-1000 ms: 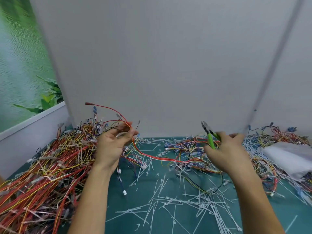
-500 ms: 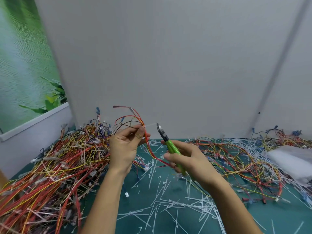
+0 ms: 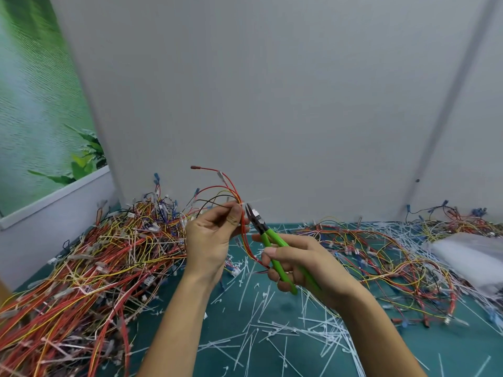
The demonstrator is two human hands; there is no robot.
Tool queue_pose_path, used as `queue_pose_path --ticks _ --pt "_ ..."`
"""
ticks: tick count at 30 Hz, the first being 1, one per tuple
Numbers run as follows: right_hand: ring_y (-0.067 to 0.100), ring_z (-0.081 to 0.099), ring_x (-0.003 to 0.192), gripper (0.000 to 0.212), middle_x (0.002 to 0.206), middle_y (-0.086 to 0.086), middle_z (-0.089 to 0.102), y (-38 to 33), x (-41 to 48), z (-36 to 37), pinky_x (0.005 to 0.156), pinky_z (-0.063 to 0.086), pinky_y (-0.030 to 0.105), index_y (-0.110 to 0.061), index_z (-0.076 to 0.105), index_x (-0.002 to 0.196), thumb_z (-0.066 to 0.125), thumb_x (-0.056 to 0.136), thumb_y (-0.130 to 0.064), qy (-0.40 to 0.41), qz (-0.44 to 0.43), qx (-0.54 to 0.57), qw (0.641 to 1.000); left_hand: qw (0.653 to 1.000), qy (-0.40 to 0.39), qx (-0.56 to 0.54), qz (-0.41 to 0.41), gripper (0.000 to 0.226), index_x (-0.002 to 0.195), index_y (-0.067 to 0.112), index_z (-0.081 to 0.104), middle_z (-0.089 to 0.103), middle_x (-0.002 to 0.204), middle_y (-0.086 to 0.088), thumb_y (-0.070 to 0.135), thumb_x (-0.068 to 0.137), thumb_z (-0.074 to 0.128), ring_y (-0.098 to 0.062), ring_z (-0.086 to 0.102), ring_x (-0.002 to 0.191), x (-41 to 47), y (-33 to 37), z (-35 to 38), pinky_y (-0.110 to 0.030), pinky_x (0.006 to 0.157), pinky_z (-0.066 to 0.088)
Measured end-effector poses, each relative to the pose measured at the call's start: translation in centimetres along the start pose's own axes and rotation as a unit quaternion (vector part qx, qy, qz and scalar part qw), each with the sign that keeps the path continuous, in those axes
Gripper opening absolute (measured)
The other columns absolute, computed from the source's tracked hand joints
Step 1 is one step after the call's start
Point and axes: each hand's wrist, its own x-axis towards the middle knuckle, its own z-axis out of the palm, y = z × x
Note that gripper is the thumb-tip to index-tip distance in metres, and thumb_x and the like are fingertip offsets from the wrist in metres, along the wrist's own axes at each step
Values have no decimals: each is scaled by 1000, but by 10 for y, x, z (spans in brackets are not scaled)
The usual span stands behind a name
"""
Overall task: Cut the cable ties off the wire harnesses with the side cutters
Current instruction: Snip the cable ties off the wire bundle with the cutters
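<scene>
Head cam: R fingers (image 3: 274,252) round side cutters (image 3: 269,239), now at cable tie (image 3: 255,200); L fingers (image 3: 231,214) pinching harness (image 3: 244,235).

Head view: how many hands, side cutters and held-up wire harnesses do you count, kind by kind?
Hands: 2, the left hand and the right hand
Side cutters: 1, in the right hand
Wire harness held up: 1, in the left hand
Total: 4

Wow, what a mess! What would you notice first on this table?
The huge tangle of red and yellow wires heaped on the left of the green table stands out first. In the middle, the left hand pinches a wire harness while the right hand holds green-handled side cutters, tips right beside it. White cut cable ties lie scattered in front.
</scene>
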Motion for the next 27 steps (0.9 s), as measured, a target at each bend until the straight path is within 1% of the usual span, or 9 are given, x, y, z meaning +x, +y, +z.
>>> queue_pose_path --ticks 4,8,11,13,17,18,21,24,27 --pt "20 56 71 37 89 7 60 2 1 3 54 41 28 -18 74 122 75 86 -29 26 -21 -17 999 1000 -10 3 1 14 90 19 82 78 89 -10 23 78 78 -19 74 78 -2 0 4 -29 70 60" --pt "19 56 65 41 82 4 59 4 1 7 51 41 27 -3 68 121 72 89 -28 41 -37 -27 998 1000 -5 10 4 14 89 19 82 78 89 -13 24 76 80 -21 75 77 -2 1 6 -27 69 60" --pt "18 54 64 36 80 3 58 4 1 9 51 40 28 -10 72 120 71 89 -28 41 -38 -19 998 999 2 30 13 11 89 19 82 78 88 -13 24 79 79 -23 75 77 -2 0 6 -29 68 60" --pt "19 54 66 35 80 2 57 4 1 10 52 41 29 -10 72 117 72 88 -29 46 -40 -25 998 999 0 43 21 11 90 21 82 78 88 -12 26 80 79 -24 75 79 -2 0 6 -30 69 60" --pt "21 54 70 8 83 5 56 2 1 15 56 42 32 -28 78 94 72 89 -30 58 -47 -32 997 997 -19 66 38 10 91 24 82 79 88 -9 26 82 79 -24 76 78 -3 -1 7 -28 68 60" --pt "21 53 70 7 83 4 57 2 1 16 56 42 32 -29 78 92 72 91 -28 62 -50 -30 996 996 -21 73 42 9 91 24 82 79 88 -8 25 83 79 -24 76 78 -3 -2 7 -27 68 60" --pt "21 52 68 13 79 1 57 4 2 18 53 41 30 -28 79 96 69 99 -20 82 -58 -22 995 995 -18 80 49 8 89 27 82 79 87 -7 23 84 78 -22 76 78 -4 -4 9 -25 69 60" --pt "18 51 63 14 76 0 54 6 3 20 49 40 28 -27 79 103 67 100 -20 95 -64 -35 993 997 -11 72 41 7 88 25 82 79 85 -8 23 83 78 -22 76 78 -4 -5 9 -25 68 60" --pt "16 49 61 23 75 -1 51 7 4 20 49 39 27 -33 78 112 66 99 -18 98 -65 -47 992 996 -14 77 37 7 89 24 82 79 87 -8 23 83 78 -24 76 79 -4 -5 8 -25 68 60"
